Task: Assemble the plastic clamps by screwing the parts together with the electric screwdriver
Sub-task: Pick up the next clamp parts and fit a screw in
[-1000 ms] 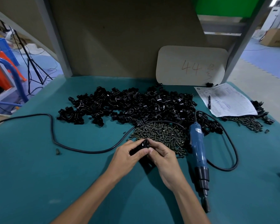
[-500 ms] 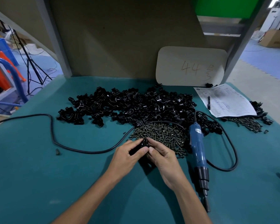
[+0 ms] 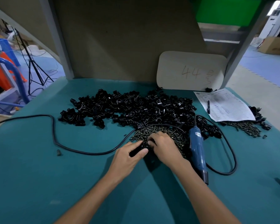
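My left hand (image 3: 129, 156) grips a black plastic clamp (image 3: 137, 150) between thumb and fingers, just above the green table (image 3: 39, 175). My right hand (image 3: 163, 146) lies over the near edge of the pile of dark screws (image 3: 174, 135), its fingers curled down into them; what it pinches is hidden. The blue electric screwdriver (image 3: 198, 149) lies on the table just right of my right hand, tip toward me. A big heap of black clamp parts (image 3: 136, 109) spreads behind the screws.
The screwdriver's black cable (image 3: 55, 139) loops across the table on the left and round the tool on the right. A paper sheet with a pen (image 3: 223, 105) and a second screw pile (image 3: 247, 128) lie at far right. A white board (image 3: 191, 70) leans on the back wall.
My right hand has left the clamp and moved forward onto the screw pile. My left hand keeps hold of the clamp in about the same place.
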### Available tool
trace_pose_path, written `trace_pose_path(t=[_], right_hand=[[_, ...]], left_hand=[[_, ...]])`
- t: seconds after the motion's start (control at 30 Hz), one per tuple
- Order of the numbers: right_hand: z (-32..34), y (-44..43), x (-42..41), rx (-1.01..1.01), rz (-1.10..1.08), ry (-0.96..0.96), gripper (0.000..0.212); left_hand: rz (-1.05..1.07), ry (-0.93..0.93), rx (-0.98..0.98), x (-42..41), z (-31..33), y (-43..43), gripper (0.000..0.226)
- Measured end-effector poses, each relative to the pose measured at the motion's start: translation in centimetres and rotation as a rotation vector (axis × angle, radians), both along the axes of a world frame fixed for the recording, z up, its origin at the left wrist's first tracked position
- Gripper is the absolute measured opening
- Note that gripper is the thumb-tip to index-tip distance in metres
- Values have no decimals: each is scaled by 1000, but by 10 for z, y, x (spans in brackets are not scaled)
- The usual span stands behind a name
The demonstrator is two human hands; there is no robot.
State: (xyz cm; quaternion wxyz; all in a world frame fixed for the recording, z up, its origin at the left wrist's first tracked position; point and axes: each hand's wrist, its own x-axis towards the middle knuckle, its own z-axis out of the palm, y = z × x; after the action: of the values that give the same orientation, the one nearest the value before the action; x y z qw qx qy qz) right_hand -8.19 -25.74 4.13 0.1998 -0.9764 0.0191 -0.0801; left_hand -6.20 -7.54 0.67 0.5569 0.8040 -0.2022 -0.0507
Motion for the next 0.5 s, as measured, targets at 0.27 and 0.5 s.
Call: trace_pose_path(t=[0.27, 0.5], right_hand=[[20, 10, 1, -59, 94, 173, 30], [24, 3, -19, -204, 140, 186, 9]], left_hand=[[-5, -10, 0, -1, 3, 0, 62], [6, -17, 4, -1, 3, 0, 60]])
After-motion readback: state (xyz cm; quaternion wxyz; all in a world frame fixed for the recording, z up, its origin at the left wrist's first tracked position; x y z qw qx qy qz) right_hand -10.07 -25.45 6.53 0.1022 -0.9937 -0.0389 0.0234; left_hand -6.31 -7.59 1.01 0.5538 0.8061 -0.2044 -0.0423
